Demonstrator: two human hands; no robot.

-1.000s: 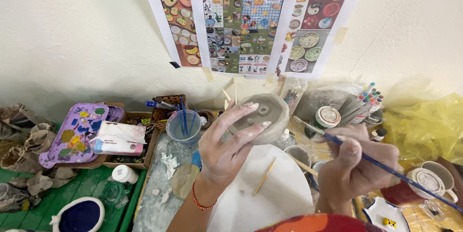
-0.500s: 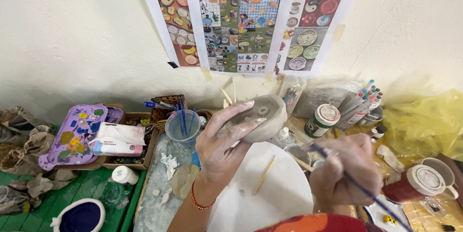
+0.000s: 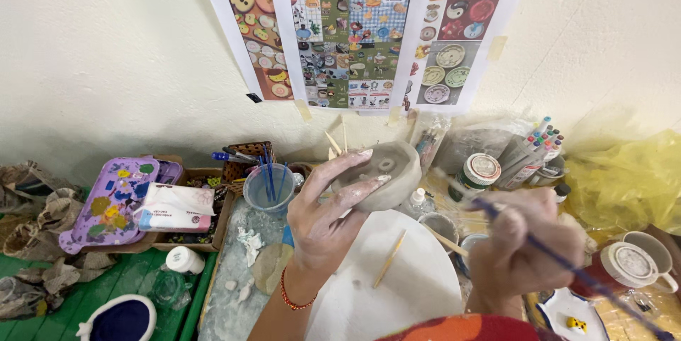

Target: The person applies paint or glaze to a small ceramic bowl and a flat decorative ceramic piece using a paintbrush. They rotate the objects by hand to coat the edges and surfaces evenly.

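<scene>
Paint palette (image 3: 106, 203): purple, daubed with colours, resting at far left on a crowded bench.
Water cup (image 3: 268, 188): clear, brushes standing in it, just beside the raised bowl; a nudge from the wrist could likely tip it.
Left hand (image 3: 328, 217): clay-smeared fingers spread around an unfired grey clay bowl (image 3: 386, 171), held tilted in the air above the white round board (image 3: 397, 284); a loose grip risks dropping and denting the soft piece.
Right hand (image 3: 528, 238): blurred, fingers pinching a blue-handled brush (image 3: 567, 264), apart from the bowl; a hasty stroke might smear it.
Mug (image 3: 638, 264): near the elbow, open to a knock.
</scene>
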